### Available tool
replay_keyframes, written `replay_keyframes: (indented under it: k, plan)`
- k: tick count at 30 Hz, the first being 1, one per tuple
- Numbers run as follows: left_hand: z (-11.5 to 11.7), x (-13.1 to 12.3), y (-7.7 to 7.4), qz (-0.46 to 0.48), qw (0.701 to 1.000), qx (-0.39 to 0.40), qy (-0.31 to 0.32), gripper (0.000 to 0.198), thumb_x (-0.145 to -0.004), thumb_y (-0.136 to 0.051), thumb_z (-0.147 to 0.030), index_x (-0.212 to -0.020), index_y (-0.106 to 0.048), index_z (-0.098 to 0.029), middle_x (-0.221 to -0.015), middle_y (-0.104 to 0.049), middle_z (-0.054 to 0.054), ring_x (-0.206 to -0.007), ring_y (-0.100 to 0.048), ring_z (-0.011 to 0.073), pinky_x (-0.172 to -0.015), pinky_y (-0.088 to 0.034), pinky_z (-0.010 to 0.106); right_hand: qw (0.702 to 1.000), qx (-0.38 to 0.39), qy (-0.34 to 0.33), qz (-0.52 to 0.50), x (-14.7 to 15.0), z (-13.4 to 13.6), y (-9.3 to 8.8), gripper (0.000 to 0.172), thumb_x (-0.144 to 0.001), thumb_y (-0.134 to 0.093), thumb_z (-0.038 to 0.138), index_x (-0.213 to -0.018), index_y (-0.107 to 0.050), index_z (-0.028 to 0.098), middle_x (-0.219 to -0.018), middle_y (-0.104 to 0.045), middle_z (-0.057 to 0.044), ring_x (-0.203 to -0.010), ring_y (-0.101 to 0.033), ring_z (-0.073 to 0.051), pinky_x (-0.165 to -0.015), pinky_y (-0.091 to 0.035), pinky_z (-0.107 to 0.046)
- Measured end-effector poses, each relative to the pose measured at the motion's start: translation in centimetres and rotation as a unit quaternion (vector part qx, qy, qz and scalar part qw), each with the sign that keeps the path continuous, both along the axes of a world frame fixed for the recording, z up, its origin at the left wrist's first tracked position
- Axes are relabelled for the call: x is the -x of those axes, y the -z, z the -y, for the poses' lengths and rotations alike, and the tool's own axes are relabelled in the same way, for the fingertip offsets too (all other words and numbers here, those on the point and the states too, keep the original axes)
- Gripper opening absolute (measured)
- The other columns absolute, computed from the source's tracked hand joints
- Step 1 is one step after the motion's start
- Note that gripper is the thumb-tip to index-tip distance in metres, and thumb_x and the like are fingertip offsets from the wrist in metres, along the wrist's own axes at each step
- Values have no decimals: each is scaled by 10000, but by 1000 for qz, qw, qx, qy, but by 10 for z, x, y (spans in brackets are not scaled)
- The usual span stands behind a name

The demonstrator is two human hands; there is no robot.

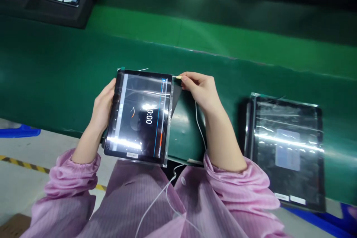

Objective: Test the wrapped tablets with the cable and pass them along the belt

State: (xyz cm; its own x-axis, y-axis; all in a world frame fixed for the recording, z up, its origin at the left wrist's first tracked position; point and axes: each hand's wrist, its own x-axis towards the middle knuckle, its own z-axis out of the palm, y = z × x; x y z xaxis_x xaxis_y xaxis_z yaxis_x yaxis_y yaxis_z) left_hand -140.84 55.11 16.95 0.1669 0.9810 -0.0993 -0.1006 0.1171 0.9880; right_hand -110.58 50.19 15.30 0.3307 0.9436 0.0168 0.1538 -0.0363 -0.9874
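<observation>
A tablet (136,115) with a lit screen showing "0:00" text turned sideways lies before me, clear film sticking out at its edges. My left hand (103,109) is closed on its left edge, the thumb side showing. Close to the tablet's upper right corner, my right hand (199,87) pinches a small cream-coloured plug (179,77) with a thin metal tip. That tip meets or nearly meets the corner; I cannot tell whether it is inserted. A white cable (198,119) hangs below my right hand.
More tablets (288,148) are stacked at the right on the green table (55,67). A dark tray (80,20) at the upper left holds two tablets. Beyond the table's raised edge runs a bright green surface (139,26). White cord (153,210) crosses my pink garment.
</observation>
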Motion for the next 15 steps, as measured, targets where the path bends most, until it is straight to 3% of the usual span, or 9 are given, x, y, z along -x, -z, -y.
replay_keyframes:
  k: [8,12,15]
  plan:
    - [-8,2,-4,-22,1000,13,12,367,-852,-730,-320,-1204,-763,-221,-1367,-713,54,-1420,-545,341,-1248,-367,563,994,-34,-79,62,-10,-2,-6,224,-878,-739,424,-942,-816,223,-868,-745,-27,-738,-626,-171,-707,-524,-315]
    - [-14,3,-7,-8,999,40,28,375,-805,-718,-260,-1172,-772,-210,-1315,-739,64,-1384,-578,361,-1226,-396,583,993,-48,-73,74,-16,-4,-1,301,-890,-734,508,-921,-819,221,-791,-726,-19,-693,-615,-168,-682,-517,-313]
    - [-17,-1,-10,18,997,62,41,414,-759,-707,-226,-1167,-763,-181,-1250,-767,75,-1361,-597,351,-1252,-349,588,991,-38,-74,104,-13,-9,1,412,-942,-659,580,-823,-776,203,-691,-658,-7,-653,-595,-165,-660,-502,-307]
